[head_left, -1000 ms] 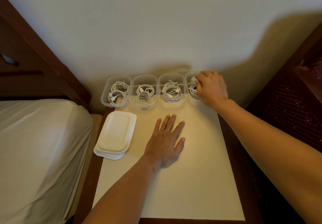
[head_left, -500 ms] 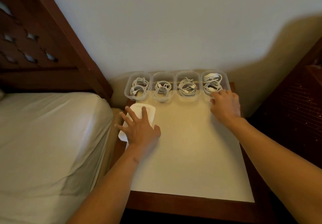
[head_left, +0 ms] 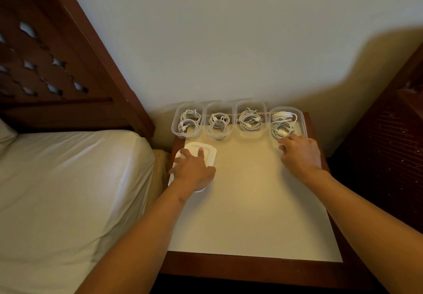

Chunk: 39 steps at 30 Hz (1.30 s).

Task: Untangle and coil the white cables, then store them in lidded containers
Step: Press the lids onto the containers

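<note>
Centrally, four clear rounded plastic containers (head_left: pixel 251 135) line the far edge of the white-topped wooden desk (head_left: pixel 240 202), each holding coiled white cables (head_left: pixel 249 120). At centre-left, the left hand (head_left: pixel 194 171) rests with its fingers (head_left: pixel 201 153) spread wide on the stacked white plastic lids (head_left: pixel 211 159). The right hand (head_left: pixel 302 156) touches the near rim of the rightmost container (head_left: pixel 301 120) with bent fingers; I cannot tell whether it grips.

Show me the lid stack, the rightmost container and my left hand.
lid stack (head_left: pixel 210 156), head view, far right part.
rightmost container (head_left: pixel 302 124), head view, right wall.
left hand (head_left: pixel 194 171), head view, its back.

dim warm light, big shadow right, edges warped.
</note>
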Each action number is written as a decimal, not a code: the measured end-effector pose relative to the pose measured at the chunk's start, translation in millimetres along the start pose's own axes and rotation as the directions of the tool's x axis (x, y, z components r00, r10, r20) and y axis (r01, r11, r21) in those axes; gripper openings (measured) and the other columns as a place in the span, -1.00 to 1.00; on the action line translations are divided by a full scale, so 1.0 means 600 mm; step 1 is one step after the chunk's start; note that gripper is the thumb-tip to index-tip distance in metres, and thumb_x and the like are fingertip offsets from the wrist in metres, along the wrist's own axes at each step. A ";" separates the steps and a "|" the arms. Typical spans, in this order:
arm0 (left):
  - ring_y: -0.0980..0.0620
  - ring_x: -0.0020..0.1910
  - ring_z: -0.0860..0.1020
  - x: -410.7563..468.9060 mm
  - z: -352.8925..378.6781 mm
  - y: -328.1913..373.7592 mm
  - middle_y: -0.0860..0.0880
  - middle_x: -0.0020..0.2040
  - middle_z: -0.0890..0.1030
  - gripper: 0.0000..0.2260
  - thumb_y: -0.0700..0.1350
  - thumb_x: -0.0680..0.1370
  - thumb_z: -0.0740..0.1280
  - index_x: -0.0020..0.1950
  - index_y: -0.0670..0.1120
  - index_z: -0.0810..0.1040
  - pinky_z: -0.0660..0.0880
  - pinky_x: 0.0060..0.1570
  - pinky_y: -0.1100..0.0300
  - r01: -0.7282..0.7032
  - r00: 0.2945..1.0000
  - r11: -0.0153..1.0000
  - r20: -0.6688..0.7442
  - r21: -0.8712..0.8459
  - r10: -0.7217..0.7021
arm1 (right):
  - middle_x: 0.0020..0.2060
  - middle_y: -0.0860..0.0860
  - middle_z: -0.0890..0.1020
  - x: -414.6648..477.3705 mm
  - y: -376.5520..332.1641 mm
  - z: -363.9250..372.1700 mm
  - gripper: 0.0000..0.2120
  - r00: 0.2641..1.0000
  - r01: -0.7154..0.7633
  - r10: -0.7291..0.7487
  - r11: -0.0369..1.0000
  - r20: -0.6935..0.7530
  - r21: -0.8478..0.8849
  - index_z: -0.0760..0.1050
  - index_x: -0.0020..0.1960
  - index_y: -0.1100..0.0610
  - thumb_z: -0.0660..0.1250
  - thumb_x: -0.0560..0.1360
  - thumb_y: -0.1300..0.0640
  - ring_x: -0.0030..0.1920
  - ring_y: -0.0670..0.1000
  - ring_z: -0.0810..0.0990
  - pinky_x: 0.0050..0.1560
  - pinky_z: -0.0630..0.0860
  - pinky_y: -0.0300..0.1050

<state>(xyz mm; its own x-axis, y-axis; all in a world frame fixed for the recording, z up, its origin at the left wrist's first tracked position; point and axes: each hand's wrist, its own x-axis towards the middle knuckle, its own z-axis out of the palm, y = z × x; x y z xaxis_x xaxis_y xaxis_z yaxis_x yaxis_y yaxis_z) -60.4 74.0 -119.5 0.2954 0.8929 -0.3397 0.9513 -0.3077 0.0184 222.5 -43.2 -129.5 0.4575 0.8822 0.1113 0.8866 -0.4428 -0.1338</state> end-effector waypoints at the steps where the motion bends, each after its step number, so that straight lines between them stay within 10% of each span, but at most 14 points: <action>1: -0.49 0.43 0.28 0.002 -0.003 0.000 -0.33 0.58 0.04 -0.25 0.29 0.51 0.21 0.63 0.05 0.08 0.41 0.32 -0.33 0.001 1.000 1.000 0.015 -0.005 -0.001 | 0.22 0.05 0.65 -0.002 -0.001 -0.001 -0.72 1.000 -0.002 0.002 1.000 0.005 -0.004 0.61 0.30 0.03 0.26 0.64 0.10 0.20 0.15 0.57 0.26 0.42 0.11; 16: -0.36 0.42 0.35 0.020 -0.028 0.006 -0.29 0.51 0.30 -0.06 0.42 0.22 0.35 0.53 0.05 0.27 0.47 0.26 -0.33 -0.023 0.995 0.997 0.098 -0.071 0.030 | 0.23 -0.01 0.63 -0.021 -0.008 -0.009 -0.70 0.997 0.024 -0.024 1.000 0.071 -0.005 0.60 0.33 -0.02 0.26 0.64 0.09 0.22 0.10 0.55 0.25 0.40 0.11; 30: -0.35 0.17 0.52 -0.023 -0.045 0.008 -0.26 0.32 0.43 -0.66 -0.03 0.69 0.09 0.45 -0.07 0.26 0.53 0.08 -0.19 -0.059 0.953 0.972 -0.302 -0.228 -0.013 | 0.10 0.06 0.63 -0.111 -0.002 -0.003 -0.80 0.967 0.067 -0.018 0.981 -0.256 0.184 0.67 0.11 0.05 0.47 0.51 0.05 0.14 0.14 0.56 0.13 0.54 0.12; 35: -0.32 0.14 0.54 -0.060 -0.106 0.064 -0.24 0.20 0.57 -0.72 -0.20 0.70 0.10 0.38 -0.19 0.41 0.45 -0.05 -0.03 -0.151 0.882 0.824 -0.451 -0.546 -0.137 | 0.14 -0.02 0.44 -0.088 0.015 -0.019 -0.78 0.913 -0.274 0.387 0.818 -0.133 0.505 0.47 0.20 0.00 0.32 0.61 -0.06 0.14 -0.01 0.46 0.06 0.59 0.01; 39: -0.10 -0.03 0.53 -0.048 -0.122 0.159 -0.16 0.06 0.59 -0.82 -0.23 0.67 0.15 0.16 -0.14 0.53 0.38 -0.23 0.12 -0.203 0.958 0.396 -0.266 -0.895 -0.110 | 0.26 0.06 0.51 -0.057 0.027 -0.018 -0.63 0.851 -0.427 0.514 0.550 0.112 0.718 0.48 0.38 0.13 0.29 0.65 -0.03 0.18 0.06 0.56 0.17 0.55 0.01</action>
<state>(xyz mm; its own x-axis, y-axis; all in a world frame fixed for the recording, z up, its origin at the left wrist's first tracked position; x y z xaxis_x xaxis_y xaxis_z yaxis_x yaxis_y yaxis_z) 28.1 43.0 -38.9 0.2015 0.9764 -0.0775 0.3960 -0.0089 0.9182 221.9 -82.2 -125.1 0.8368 0.5410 -0.0847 0.2432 -0.5057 -0.8277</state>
